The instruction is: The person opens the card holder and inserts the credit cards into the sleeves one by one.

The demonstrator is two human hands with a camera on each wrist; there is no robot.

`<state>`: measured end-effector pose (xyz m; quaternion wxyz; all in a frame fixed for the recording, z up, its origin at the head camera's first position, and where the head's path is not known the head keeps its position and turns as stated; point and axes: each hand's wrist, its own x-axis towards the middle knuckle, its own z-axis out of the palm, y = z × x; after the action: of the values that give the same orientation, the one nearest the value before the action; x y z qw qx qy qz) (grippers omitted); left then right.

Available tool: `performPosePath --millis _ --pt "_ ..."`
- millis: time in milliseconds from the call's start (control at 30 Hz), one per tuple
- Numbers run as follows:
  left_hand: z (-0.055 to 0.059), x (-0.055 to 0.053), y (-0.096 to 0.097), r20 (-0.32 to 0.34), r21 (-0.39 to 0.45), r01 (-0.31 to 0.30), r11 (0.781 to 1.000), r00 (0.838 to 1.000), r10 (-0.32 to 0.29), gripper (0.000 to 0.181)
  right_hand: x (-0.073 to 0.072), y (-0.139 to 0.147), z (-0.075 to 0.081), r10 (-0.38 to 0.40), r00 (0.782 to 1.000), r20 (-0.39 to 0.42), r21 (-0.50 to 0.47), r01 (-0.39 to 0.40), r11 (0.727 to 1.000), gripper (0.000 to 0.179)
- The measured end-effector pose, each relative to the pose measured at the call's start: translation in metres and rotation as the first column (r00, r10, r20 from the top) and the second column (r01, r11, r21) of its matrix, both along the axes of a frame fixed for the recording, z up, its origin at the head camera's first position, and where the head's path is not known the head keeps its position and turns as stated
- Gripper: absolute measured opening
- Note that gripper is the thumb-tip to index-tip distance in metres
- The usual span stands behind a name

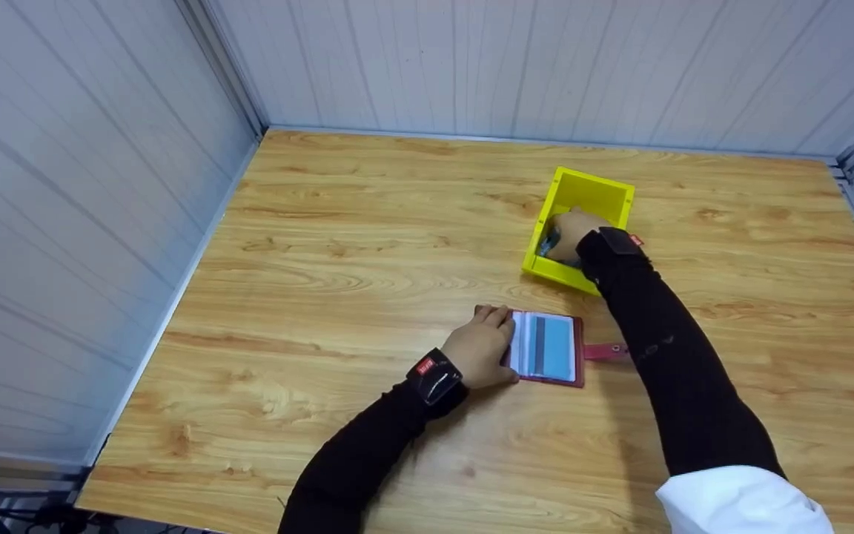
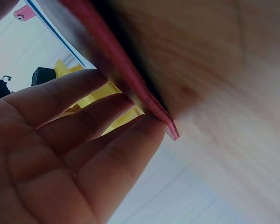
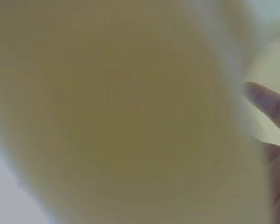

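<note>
A red card holder (image 1: 580, 352) lies spread on the table, its clear sleeve showing a light-blue card (image 1: 557, 348) with a dark stripe. My left hand (image 1: 477, 352) rests on its left side, fingers extended. In the left wrist view those fingers (image 2: 126, 149) touch the edge of the red cover (image 2: 130, 77). Beyond the card holder stands a yellow bin (image 1: 594, 189). My right hand (image 1: 574, 230) reaches down into it, and its fingertips are hidden there. Beside that hand a small bluish-dark item (image 1: 548, 242) shows inside the bin. The bin's blurred wall (image 3: 130, 116) fills most of the right wrist view.
A red strap (image 1: 605, 351) with a snap sticks out from the card holder's right side, partly under my right forearm. Pale panel walls (image 1: 471, 67) border the wooden table (image 1: 338, 222) at the back and sides. Dark cables (image 1: 4, 512) lie below the table's left front corner.
</note>
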<state>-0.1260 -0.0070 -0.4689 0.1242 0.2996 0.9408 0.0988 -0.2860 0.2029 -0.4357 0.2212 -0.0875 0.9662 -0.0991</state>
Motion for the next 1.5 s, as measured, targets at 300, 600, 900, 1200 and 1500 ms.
performPosePath --millis 300,600,900,1200,1500 --pt "0.000 0.000 0.000 0.013 0.000 0.004 1.000 1.000 -0.004 0.090 0.010 0.006 0.014 0.039 0.995 -0.088 0.022 -0.037 0.999 0.033" --pt "0.000 -0.001 -0.003 0.019 0.005 0.009 1.000 1.000 -0.009 0.090 0.011 0.009 0.037 0.087 0.995 -0.046 -0.025 -0.088 0.996 0.034" --pt "-0.001 -0.002 -0.005 0.017 0.004 0.004 1.000 1.000 -0.004 0.089 0.026 0.021 0.063 0.002 0.973 -0.233 -0.073 -0.020 0.997 0.024" --pt "0.000 -0.002 -0.006 0.022 -0.001 0.000 1.000 1.000 0.000 0.089 0.065 0.040 0.055 -0.260 0.936 -0.238 -0.516 0.105 0.850 0.027" --pt "-0.001 -0.001 -0.006 0.035 -0.008 -0.009 1.000 0.999 0.009 0.090 0.115 0.035 0.007 -0.388 0.910 0.145 -0.782 0.346 0.519 0.021"
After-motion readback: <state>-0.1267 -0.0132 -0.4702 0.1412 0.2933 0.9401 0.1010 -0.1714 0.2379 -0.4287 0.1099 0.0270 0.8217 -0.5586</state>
